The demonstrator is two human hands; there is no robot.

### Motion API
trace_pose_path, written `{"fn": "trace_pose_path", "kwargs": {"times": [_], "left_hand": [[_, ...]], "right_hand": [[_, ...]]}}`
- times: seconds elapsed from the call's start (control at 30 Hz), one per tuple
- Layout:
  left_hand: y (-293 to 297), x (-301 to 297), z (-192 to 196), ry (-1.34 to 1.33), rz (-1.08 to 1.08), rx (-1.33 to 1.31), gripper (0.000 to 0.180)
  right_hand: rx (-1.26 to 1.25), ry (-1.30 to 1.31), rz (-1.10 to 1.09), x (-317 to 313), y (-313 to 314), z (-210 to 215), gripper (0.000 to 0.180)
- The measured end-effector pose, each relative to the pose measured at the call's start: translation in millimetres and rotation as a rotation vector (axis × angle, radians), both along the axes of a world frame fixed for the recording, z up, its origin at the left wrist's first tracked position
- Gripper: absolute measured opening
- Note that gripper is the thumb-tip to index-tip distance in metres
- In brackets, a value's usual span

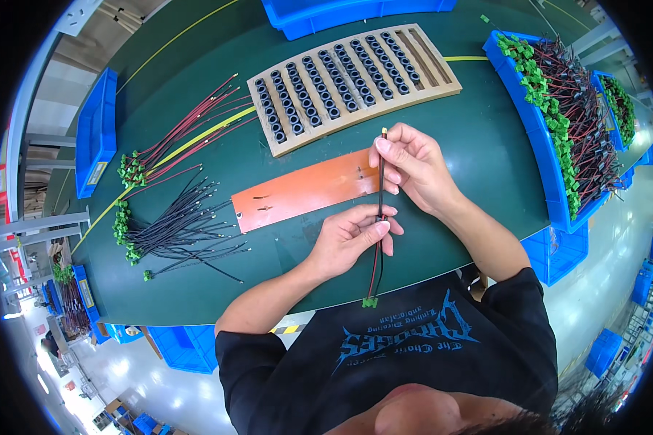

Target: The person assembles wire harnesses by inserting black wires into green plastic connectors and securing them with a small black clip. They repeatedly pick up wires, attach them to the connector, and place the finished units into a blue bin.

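A thin wire lead (382, 174) runs upright between my hands, black in its upper part, with a small brass-coloured tip at the top. My right hand (416, 165) pinches it near that tip between thumb and fingers. Lower down, my left hand (352, 235) is closed on the same lead, where red and black wires come out below the fingers. They hang down to a green connector (370, 301) near the table's front edge. Beneath and beside the hands lies an orange board (305, 190) with small dark slots. The fingers partly hide the lead.
Behind stands a wooden rack (283, 150) with rows of black rings. Left lie red leads (189, 119) and black leads (181, 221) with green connectors. A blue bin (533, 148) full of leads stands right. Other blue bins (98, 134) line the green table (471, 239).
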State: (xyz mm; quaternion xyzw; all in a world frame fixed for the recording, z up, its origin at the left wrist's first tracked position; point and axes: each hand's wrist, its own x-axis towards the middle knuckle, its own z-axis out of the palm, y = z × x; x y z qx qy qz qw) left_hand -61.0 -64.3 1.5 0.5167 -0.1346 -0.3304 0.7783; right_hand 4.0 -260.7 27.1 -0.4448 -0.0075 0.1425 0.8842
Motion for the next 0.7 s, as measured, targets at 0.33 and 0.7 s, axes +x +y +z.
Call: {"fn": "trace_pose_path", "kwargs": {"times": [0.33, 0.7], "left_hand": [[-3, -2, 1, -0.146, -0.044, 0.004, 0.055], [-2, 3, 7, 0.011, -0.004, 0.037, 0.054]], "right_hand": [[-0.304, -0.089, -0.033, 22, -31, 1, 0.029], [-0.354, -0.126, -0.011, 13, -23, 11, 0.03]]}}
